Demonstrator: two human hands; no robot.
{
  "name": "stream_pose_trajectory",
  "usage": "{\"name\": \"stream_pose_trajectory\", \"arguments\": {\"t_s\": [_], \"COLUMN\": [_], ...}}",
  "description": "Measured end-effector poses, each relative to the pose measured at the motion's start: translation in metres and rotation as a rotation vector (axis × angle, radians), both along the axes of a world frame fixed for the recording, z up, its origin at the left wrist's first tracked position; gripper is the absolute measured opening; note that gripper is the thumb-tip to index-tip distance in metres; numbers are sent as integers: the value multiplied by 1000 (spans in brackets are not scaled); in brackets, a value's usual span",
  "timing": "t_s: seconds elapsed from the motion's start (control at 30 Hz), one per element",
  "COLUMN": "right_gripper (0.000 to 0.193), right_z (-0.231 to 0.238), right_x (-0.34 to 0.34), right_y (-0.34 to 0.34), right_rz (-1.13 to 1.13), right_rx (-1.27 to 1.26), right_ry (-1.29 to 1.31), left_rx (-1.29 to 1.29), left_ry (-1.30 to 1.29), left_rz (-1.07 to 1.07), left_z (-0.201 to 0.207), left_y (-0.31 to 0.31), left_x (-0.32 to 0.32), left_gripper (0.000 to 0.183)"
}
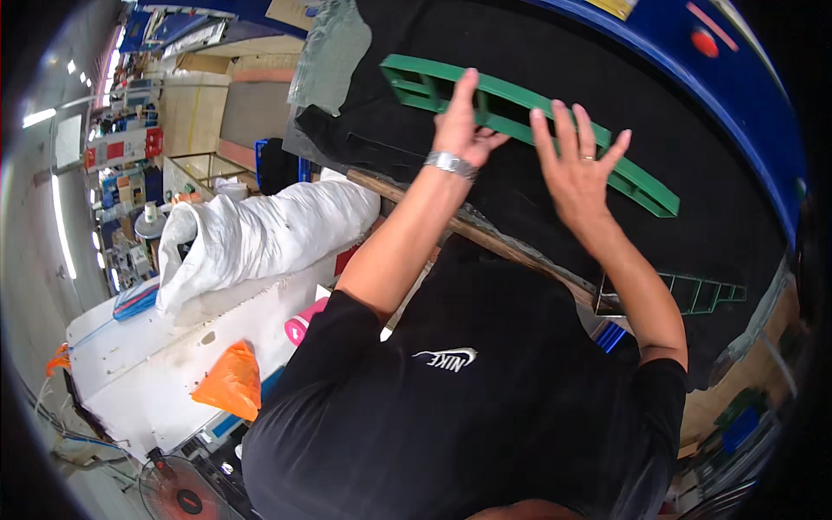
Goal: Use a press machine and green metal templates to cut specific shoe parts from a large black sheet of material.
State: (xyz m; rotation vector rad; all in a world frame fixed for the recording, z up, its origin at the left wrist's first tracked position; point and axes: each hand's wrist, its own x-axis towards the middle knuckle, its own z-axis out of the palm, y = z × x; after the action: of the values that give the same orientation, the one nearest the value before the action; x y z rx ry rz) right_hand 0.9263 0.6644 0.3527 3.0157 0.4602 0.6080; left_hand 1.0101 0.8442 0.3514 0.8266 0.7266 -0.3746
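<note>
A long, narrow green cutting die (511,100), a frame with cross-bars and open cells, lies slantwise over black sheet material (520,39). My left hand (464,130), with a metal watch at the wrist, grips it left of the middle; one digit reaches over the frame and others curl at its near edge. On the die's right half rests my right hand (576,165), its fingers stretched and spread, a ring on one of them. A second green die (706,293), ladder-like, lies on the black material by my right forearm, which partly hides it.
A blue machine edge (693,74) with a red button (704,42) curves round the far right. Clear plastic sheeting (334,65) lies at far left. Beside me, a white table (156,355) bears a large white wrapped roll (269,234) and an orange bag (232,381). A fan (186,490) stands lower left.
</note>
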Motion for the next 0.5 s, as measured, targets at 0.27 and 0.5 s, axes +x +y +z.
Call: {"name": "stream_pose_trajectory", "arguments": {"t_s": [0.27,0.5], "right_gripper": [84,85], "right_z": [-6,-32], "right_x": [57,79], "right_y": [-18,-18], "right_rz": [44,15], "right_rx": [396,506], "right_ry": [380,562], "left_rx": [57,1267], "left_ry": [71,-725], "left_rz": [-309,-563], "left_z": [4,-65], "left_y": [67,200], "left_x": [6,57], "left_gripper": [86,55]}}
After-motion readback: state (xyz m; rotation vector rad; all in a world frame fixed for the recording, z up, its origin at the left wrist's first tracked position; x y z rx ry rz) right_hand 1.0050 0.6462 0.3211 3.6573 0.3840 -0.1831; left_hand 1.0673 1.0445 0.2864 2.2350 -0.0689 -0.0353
